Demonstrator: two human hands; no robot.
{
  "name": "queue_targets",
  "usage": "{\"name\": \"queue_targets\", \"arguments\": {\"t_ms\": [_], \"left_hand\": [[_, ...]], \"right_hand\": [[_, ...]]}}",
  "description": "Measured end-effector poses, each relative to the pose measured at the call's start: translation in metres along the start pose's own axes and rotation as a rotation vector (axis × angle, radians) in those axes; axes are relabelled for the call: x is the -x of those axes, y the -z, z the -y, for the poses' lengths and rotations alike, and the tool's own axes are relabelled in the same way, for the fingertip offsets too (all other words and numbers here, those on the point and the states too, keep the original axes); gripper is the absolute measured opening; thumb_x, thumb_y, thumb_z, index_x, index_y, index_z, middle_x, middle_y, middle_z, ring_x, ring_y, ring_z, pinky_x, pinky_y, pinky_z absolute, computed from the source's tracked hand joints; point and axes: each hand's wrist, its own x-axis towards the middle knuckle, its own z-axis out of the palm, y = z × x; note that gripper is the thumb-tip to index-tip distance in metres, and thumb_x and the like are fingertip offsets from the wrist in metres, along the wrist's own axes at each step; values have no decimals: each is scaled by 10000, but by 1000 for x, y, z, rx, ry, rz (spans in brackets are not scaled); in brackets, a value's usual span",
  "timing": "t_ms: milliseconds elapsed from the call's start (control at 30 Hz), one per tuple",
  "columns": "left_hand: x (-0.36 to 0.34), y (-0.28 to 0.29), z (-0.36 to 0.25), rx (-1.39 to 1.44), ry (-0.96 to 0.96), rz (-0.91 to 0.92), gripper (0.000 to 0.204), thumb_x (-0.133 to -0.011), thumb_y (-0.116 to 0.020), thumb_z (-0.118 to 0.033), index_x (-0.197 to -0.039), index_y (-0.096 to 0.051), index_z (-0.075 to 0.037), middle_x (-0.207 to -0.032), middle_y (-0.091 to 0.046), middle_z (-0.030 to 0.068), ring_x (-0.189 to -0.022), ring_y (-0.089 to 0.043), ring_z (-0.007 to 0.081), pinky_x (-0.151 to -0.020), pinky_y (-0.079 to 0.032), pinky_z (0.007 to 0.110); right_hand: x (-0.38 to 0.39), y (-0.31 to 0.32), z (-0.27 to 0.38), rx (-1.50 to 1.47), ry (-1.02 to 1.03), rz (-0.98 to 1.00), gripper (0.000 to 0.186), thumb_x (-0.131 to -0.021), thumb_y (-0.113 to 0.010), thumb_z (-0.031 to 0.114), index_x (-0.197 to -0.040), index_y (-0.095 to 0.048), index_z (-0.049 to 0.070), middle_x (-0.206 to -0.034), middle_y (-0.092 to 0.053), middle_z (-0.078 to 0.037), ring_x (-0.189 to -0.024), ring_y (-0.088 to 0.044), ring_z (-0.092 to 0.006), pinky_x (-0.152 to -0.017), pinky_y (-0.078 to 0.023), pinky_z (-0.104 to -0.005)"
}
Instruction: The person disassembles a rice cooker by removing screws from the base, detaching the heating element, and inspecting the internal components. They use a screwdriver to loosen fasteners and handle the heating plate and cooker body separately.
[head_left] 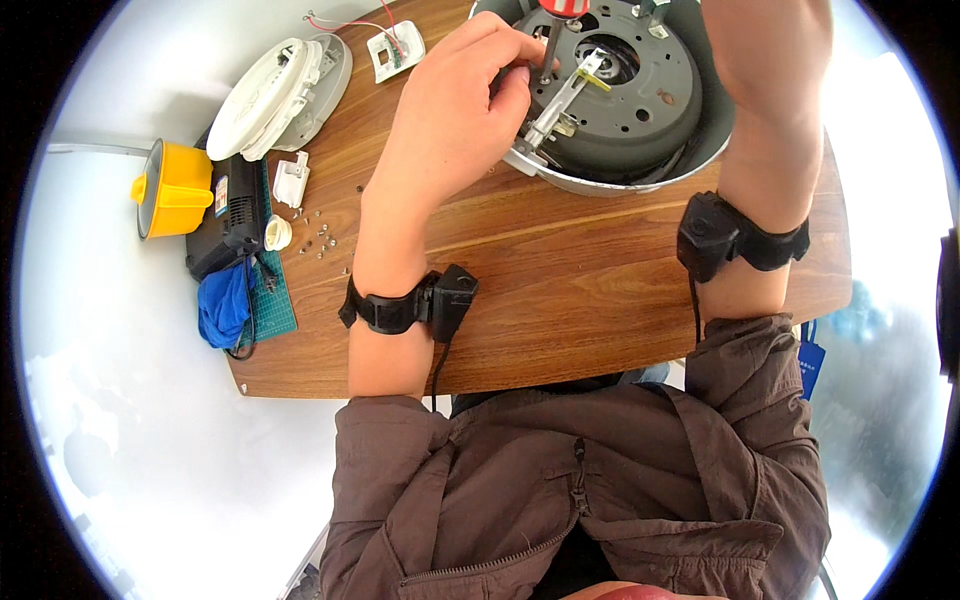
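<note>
A round appliance housing [705, 150] with a light rim stands at the table's far side. Inside it sits a dark grey disc-shaped metal part [640, 90] with several holes, crossed by a silver metal bracket [555, 108]. A screwdriver [552, 42] with a red handle stands upright over the disc, its handle cut off by the top edge. My left hand [465, 100] reaches over the housing's left rim, fingers curled, thumb and index finger closed at the screwdriver's shaft. My right hand [768, 45] is at the upper right, above the housing's right side; its fingers lie beyond the picture.
At the left lie white oval plastic covers [265, 95], a small white panel with wires [396, 50], a white plastic piece [291, 180] and scattered screws [325, 238]. Beyond are a yellow container [182, 190], a black box [235, 225], blue cloth [225, 305] and a green mat [280, 305].
</note>
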Motion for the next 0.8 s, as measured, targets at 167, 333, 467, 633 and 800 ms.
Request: {"name": "queue_targets", "arguments": {"t_ms": [167, 333, 467, 633, 800], "left_hand": [[-7, 1, -4, 92, 48, 58, 141, -888, -594, 47, -1022, -637, 35, -946, -588, 151, -838, -615, 297, -735, -498, 344], [-5, 3, -2, 91, 27, 53, 141, -887, -600, 41, -1023, -637, 36, -954, -591, 153, -844, -618, 302, -739, -498, 344], [-7, 3, -3, 83, 24, 68, 145, -884, -601, 40, -1024, -639, 32, -956, -596, 155, -853, -623, 311, -739, -499, 344], [-7, 3, -4, 97, 38, 61, 146, -878, -608, 41, -1019, -642, 28, -948, -595, 152, -853, -624, 310, -738, -502, 347], [-11, 6, -18, 91, 89, 78, 138, -877, -614, 40, -1012, -640, 27, -940, -590, 148, -843, -620, 305, -729, -500, 348]], "right_hand": [[19, -2, 13, 18, 133, 59, 317, -1055, -603, 208, -1285, -650, -6, -895, -667, -19, -823, -618, -67, -712, -516, -213], [11, -3, -13, -115, 160, 108, 299, -1055, -575, 172, -1287, -647, -2, -902, -666, -26, -846, -618, -67, -718, -498, -210], [5, 19, -25, -296, 366, 328, 293, -1054, -547, 143, -1289, -648, 1, -925, -667, -36, -854, -612, -74, -718, -486, -209], [-7, 14, -47, -195, 410, 232, 306, -1048, -533, 136, -1295, -646, -5, -975, -682, -67, -886, -621, -96, -698, -490, -215], [15, 8, 8, -122, 107, 150, 319, -1046, -533, 151, -1297, -650, -8, -985, -688, -85, -864, -623, -106, -713, -507, -226]]}}
